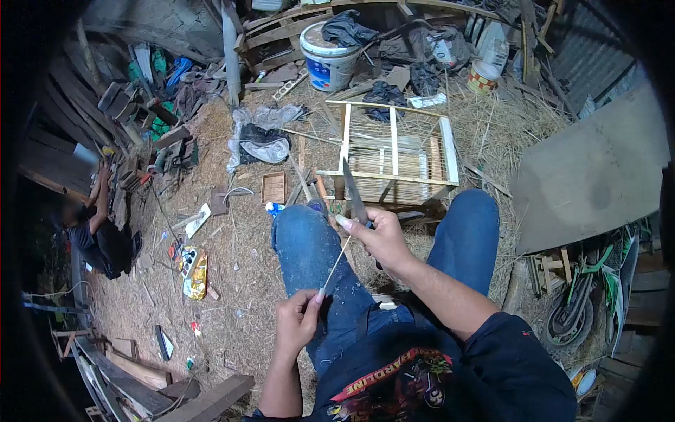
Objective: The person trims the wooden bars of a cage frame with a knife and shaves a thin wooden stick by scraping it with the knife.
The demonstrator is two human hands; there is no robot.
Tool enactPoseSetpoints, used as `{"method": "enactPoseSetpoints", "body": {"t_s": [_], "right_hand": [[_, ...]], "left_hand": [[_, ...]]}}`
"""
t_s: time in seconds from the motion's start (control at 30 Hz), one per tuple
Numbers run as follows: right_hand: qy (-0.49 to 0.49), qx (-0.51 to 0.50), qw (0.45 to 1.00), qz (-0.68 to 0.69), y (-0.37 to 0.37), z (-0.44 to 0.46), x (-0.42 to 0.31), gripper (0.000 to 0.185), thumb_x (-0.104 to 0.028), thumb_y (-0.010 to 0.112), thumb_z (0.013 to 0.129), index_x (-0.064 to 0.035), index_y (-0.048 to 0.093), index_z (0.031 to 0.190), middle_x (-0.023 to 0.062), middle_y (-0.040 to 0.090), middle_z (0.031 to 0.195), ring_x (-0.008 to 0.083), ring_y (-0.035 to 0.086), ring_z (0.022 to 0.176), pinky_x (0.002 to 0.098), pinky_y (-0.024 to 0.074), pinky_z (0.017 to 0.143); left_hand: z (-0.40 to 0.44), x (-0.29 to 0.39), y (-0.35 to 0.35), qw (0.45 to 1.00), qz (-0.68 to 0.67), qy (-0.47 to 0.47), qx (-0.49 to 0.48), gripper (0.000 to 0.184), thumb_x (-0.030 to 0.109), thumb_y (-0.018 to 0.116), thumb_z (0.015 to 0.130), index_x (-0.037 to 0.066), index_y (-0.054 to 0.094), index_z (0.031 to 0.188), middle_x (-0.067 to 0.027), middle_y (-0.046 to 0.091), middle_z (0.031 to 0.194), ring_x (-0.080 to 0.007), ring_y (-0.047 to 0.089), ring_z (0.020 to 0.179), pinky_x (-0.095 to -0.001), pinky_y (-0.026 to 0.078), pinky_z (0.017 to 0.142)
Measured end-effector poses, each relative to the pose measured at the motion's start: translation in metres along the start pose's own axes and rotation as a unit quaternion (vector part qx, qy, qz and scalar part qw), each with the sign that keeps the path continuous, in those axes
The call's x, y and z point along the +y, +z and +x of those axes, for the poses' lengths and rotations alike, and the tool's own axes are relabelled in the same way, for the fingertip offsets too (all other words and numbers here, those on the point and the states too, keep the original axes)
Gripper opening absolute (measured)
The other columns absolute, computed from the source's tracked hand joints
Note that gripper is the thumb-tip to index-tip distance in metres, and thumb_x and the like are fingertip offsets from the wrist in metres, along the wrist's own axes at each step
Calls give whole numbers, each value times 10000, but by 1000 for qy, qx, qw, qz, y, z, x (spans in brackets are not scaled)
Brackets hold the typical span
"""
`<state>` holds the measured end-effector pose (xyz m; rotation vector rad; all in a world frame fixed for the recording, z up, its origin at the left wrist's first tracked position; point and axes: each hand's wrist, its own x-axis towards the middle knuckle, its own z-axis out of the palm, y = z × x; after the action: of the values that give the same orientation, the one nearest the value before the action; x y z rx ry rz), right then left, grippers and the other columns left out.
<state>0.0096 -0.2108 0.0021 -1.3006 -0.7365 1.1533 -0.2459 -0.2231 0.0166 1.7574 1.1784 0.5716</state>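
Note:
My right hand (380,238) is closed round the handle of a knife (354,191), whose blade points up and away from me. A thin wooden stick (336,264) runs from near the thumb of that hand down to my left hand (301,318). The left fingers pinch the stick's lower end above my thigh. Just beyond my knees stands a wooden cage (395,151) with thin slats and a pale frame. Small shavings lie on my jeans (306,246).
A person (98,228) crouches at the far left. A white bucket (329,60) and a smaller tub (483,76) stand at the back. A board (598,169) leans at the right, above a small bike's wheel (569,309). A wooden tray (274,188) lies on the littered ground.

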Motion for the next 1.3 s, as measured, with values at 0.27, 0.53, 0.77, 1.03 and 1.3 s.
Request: {"method": "enactPoseSetpoints", "body": {"t_s": [0.27, 0.53, 0.77, 1.03, 1.3], "right_hand": [[16, 95, 995, 11, -12, 3, -7, 324, -337, 778, 984, -56, 684, 853, -50, 549, 608, 30, 455, 468, 222, 334, 415], [-3, 58, 994, -88, -20, -26, -24, 352, -377, 670, 1054, -26, 659, 1045, -17, 591, 723, 49, 518, 628, 261, 419, 574], [-94, -6, 938, -334, -9, -32, -1, 218, -253, 580, 1081, -37, 599, 1065, 106, 629, 728, 243, 659, 675, 418, 480, 623], [-136, -45, 872, -469, 4, 20, 24, 301, -341, 548, 1074, -69, 585, 952, 196, 664, 765, 445, 679, 752, 576, 485, 641], [-164, -73, 856, -485, 28, 43, 28, 274, -313, 525, 1073, -76, 583, 949, 171, 697, 780, 421, 704, 726, 566, 537, 610]], "left_hand": [[-2, -26, -12, 996, -87, 1, -22, 215, 158, 682, 1041, -25, 746, 949, 5, 619, 654, -41, 517, 555, -235, 388, 508], [7, -10, -21, 944, -268, -128, -146, 274, 218, 584, 1102, -26, 704, 1063, -19, 596, 588, -70, 490, 431, -238, 373, 427], [11, -31, -14, 924, -320, -169, -119, 309, 265, 516, 1129, -8, 637, 1049, -17, 532, 555, -85, 416, 376, -244, 324, 388], [4, -36, -13, 935, -280, -214, -35, 315, 284, 535, 1121, 22, 633, 976, 2, 487, 503, -75, 347, 325, -236, 273, 345], [-2, -26, -27, 951, -212, -225, -1, 305, 284, 564, 1109, 27, 644, 966, 5, 495, 509, -71, 371, 333, -232, 277, 330]]}}
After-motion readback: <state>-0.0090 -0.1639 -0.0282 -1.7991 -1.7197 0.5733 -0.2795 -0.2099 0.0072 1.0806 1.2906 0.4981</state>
